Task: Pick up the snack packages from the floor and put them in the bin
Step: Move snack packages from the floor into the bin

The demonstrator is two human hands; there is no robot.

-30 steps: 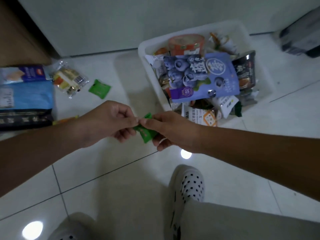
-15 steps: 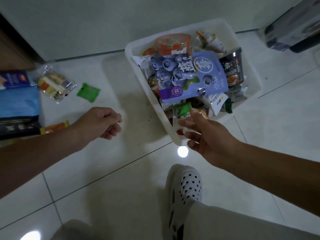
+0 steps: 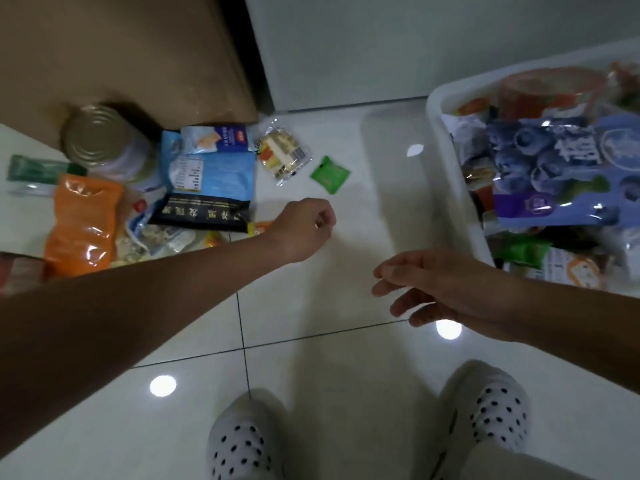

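A white bin (image 3: 457, 188) at the right holds several snack packs, with a blue blueberry bag (image 3: 554, 168) on top and a small green pack (image 3: 523, 252) near its front. On the floor to the left lie a small green packet (image 3: 329, 174), a clear cracker pack (image 3: 282, 155), a light-blue bag (image 3: 214, 174), a black bag (image 3: 201, 216) and an orange pouch (image 3: 83, 223). My left hand (image 3: 304, 226) hovers just below the green packet, fingers curled, holding nothing. My right hand (image 3: 426, 289) hangs empty with fingers apart, left of the bin.
A metal can (image 3: 100, 140) stands at the back left against a brown door (image 3: 121, 53). A white wall (image 3: 415, 43) runs behind the bin. My two dotted white slippers (image 3: 242, 441) stand on the tiled floor at the bottom.
My right hand took the green packet from my left, dropped it into the bin and drew back empty. My left hand reached toward the green packet on the floor. The view swung left.
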